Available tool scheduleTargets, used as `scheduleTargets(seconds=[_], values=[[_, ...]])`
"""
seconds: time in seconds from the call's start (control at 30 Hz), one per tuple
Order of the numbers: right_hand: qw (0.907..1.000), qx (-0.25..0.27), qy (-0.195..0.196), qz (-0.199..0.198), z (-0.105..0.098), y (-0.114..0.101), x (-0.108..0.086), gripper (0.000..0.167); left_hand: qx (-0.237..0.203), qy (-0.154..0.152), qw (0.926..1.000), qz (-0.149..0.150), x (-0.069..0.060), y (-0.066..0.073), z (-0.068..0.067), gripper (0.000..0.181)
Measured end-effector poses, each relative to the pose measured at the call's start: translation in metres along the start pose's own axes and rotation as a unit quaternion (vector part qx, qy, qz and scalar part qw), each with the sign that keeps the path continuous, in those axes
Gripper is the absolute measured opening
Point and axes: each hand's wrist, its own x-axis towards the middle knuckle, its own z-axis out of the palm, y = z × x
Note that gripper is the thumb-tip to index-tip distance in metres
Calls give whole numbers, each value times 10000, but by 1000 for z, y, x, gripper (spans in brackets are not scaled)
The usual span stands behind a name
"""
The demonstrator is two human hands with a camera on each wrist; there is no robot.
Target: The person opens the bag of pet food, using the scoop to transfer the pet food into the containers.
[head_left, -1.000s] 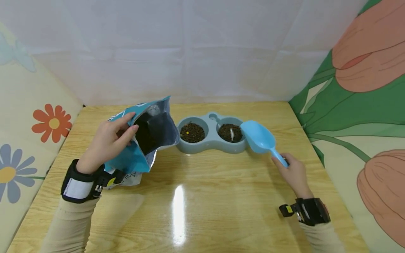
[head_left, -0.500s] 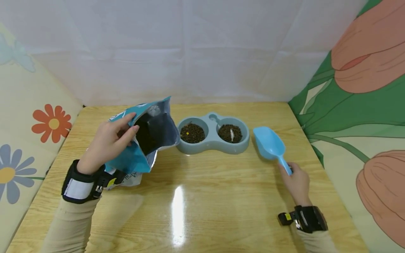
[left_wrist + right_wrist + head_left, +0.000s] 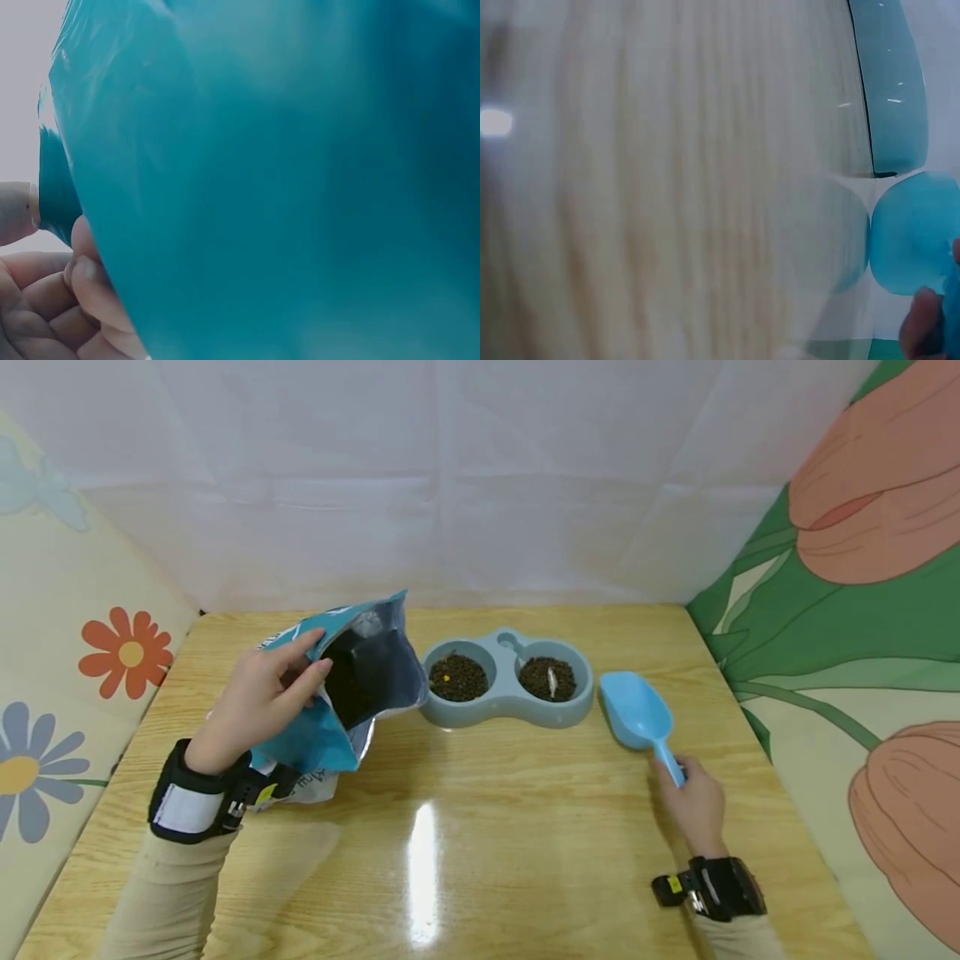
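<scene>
My left hand (image 3: pixel 262 702) grips the edge of a blue foil-lined bag (image 3: pixel 303 739), tilted with its mouth facing right. Dark contents show inside it. In the left wrist view the blue bag (image 3: pixel 262 180) fills most of the picture, with curled fingers (image 3: pixel 97 292) at its edge. My right hand (image 3: pixel 693 802) holds a light blue scoop (image 3: pixel 637 710) by its handle, right of the double pet bowl (image 3: pixel 502 706). The scoop's bowl looks bare inside. Brown kibble (image 3: pixel 459 677) lies in both bowl hollows, with a pale strip on the right portion.
The wooden table (image 3: pixel 510 843) has a bright reflection in front of the bowl. A white cloth (image 3: pixel 450 485) hangs behind. Flower-patterned panels (image 3: pixel 795 635) stand along both sides.
My right hand has drawn the scoop away from the bowl's right rim, toward me and slightly right, and lowered it. My left hand and the bag have hardly moved.
</scene>
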Motion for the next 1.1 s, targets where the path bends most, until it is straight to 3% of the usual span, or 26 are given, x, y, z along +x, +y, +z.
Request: scheduleTargets(seconds=[0.33, 0.67, 0.9, 1.1], values=[[9995, -119, -285, 25, 0, -1, -6, 42, -62, 13, 10000, -2, -1, 0, 1, 38], [9975, -188, -543, -414, -4, -7, -10, 44, -47, 9, 10000, 18, 0, -1, 1, 38], [9975, -65, -201, -678, -4, -11, -10, 48, -20, -8, 10000, -7, -1, 0, 0, 38], [9890, 142, 467, -1396, -1, -18, -7, 42, -38, -54, 9999, -86, -1, 2, -1, 39]])
